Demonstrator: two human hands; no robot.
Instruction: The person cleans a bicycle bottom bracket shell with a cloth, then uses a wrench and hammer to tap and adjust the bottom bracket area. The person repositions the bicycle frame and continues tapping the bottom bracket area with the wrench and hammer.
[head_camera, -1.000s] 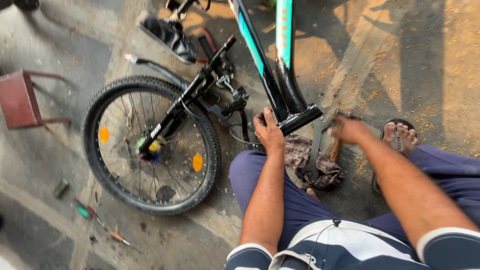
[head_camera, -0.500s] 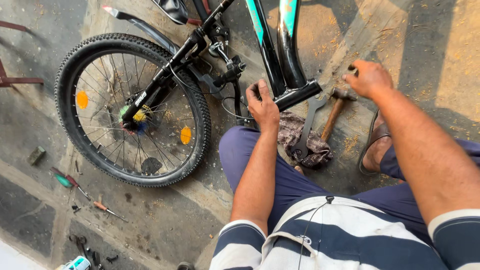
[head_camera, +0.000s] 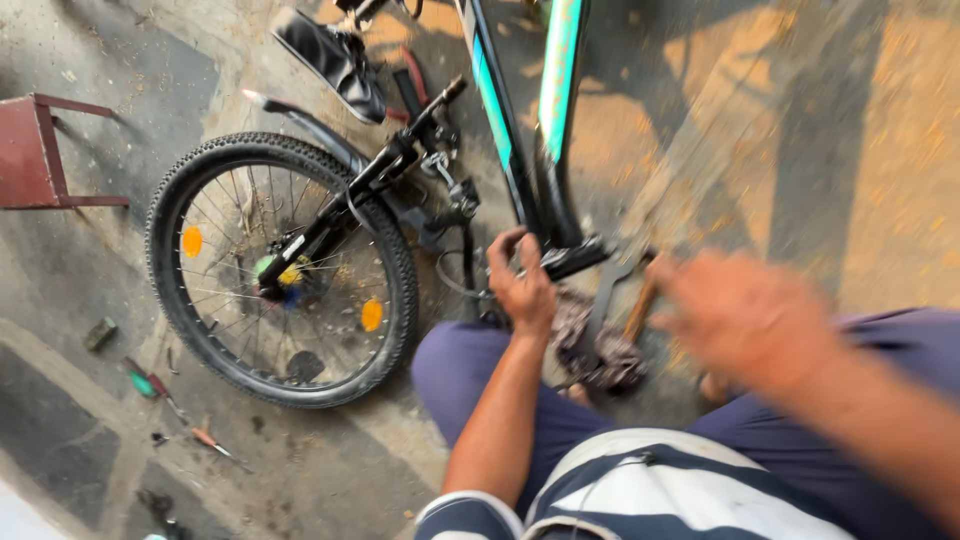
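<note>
While the left hand (head_camera: 522, 290) is curled onto the bottom end of the bike frame (head_camera: 520, 150), fingers (head_camera: 505, 245) wrapped tight around the black part just left of the pedal (head_camera: 575, 260), the right hand (head_camera: 745, 315) hangs blurred in the air to the right, touching nothing. Right fingers too smeared: cannot tell if spread or closed. Frame is black and teal, runs from far centre down to the near middle, ending right at the left hand. Hammer (head_camera: 640, 305) with wooden handle lies on the floor just right of the pedal, between both hands, beside a dirty rag (head_camera: 600, 355) and a flat metal wrench (head_camera: 603, 300). Rear wheel (head_camera: 280, 270) lies flat on the left, orange reflectors on spokes, fender (head_camera: 310, 125) arching over its far edge. Black shoe (head_camera: 335, 60) far, above the wheel. Red stool (head_camera: 40, 150) at the far left edge. Small screwdrivers (head_camera: 150, 385) on the concrete floor (head_camera: 850, 150), near left. Person squats, blue trousers, striped shirt at the near edge.
</note>
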